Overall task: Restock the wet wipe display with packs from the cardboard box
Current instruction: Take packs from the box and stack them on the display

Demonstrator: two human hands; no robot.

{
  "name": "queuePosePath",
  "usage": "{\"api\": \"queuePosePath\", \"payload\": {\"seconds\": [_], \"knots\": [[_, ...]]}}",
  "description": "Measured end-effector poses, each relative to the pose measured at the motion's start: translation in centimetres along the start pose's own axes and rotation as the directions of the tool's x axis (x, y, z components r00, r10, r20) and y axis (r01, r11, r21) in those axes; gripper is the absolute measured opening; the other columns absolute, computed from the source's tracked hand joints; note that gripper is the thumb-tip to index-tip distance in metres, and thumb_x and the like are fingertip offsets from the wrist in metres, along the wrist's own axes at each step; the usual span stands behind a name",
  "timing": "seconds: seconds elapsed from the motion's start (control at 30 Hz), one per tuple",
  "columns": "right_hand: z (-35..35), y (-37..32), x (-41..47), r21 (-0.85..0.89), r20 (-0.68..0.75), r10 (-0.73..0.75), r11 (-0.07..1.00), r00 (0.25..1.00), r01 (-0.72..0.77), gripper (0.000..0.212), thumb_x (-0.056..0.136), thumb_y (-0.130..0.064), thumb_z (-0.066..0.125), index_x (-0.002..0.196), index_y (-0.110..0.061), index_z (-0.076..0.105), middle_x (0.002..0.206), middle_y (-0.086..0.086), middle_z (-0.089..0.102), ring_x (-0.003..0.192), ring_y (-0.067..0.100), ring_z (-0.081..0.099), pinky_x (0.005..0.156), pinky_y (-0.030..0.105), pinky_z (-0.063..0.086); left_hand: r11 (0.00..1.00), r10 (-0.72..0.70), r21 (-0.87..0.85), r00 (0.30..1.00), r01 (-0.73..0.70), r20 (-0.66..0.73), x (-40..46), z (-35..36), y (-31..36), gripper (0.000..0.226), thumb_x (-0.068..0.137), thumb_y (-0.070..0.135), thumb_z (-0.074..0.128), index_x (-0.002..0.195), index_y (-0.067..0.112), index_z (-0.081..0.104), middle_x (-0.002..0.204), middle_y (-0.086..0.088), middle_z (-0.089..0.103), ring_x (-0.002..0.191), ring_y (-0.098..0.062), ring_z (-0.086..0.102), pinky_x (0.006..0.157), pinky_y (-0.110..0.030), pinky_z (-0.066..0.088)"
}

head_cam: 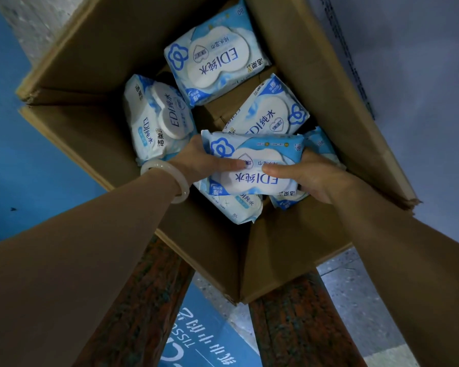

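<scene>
- As we look straight down into the open brown cardboard box (96,144), both our hands meet on one blue-and-white plastic pack of wet wipes with a white oval lid (252,165), which sits in the middle of the box above the other packs.
- Our left hand (204,162) grips the pack's left end, thumb laid across the printed top face and the fingers tucked out of sight behind the edge.
- Our right hand (310,176) grips the right end the same way, thumb pressed on the lid and fingers curled under the far corner.
- A pale, translucent bangle (167,178) circles our left wrist, and tan sleeves cover both forearms.
- Under the held pack lie two more packs, partly hidden, one (236,207) showing below it and one (286,201) just beside our right palm.
- A further pack (270,112) lies flat just beyond the held one, another (212,54) sits at the far end, and one (159,117) leans tilted against the left wall.
- Bare cardboard floor shows between the far packs.
- The box flaps stand open on all sides, and below the box a blue printed floor sign (210,337) shows between two dark reddish patterned trouser legs (149,300).
</scene>
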State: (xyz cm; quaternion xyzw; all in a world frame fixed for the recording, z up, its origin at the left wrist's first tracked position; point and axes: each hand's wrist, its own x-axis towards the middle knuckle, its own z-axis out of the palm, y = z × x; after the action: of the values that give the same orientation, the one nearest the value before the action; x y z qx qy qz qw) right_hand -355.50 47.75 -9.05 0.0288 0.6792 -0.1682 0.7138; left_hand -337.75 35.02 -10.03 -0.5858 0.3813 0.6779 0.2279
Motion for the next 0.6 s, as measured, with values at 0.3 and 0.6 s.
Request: {"api": "queuePosePath", "payload": {"seconds": [0.3,0.6], "knots": [[1.2,-0.2,-4.6,0.135,-0.055,-0.057,0.989,0.997,0.064,0.061,0.067,-0.021,0.082,0.124,-0.015,0.060,0.116,0.005,0.069,0.100,0.018,0.068,0.083,0.032,0.056,0.997,0.054,-0.055,0.999,-0.053,0.002,-5.1,0.7,1.6,0.049,0.051,0.022,0.089,0.094,0.018,0.066,0.091,0.003,0.075,0.080,-0.009,0.072,0.074,-0.029,0.060],[2.0,-7.3,-20.6,0.127,-0.082,-0.278,0.949,0.957,0.287,0.047,0.058,-0.031,0.087,0.102,-0.023,0.071,0.104,0.003,0.075,0.082,0.011,0.073,0.076,0.033,0.061,0.980,0.195,-0.035,0.980,-0.194,0.040,-19.9,-1.7,10.0,0.073,0.050,0.023,0.093,0.114,0.004,0.063,0.103,-0.010,0.074,0.090,-0.020,0.073,0.083,-0.036,0.058]]}}
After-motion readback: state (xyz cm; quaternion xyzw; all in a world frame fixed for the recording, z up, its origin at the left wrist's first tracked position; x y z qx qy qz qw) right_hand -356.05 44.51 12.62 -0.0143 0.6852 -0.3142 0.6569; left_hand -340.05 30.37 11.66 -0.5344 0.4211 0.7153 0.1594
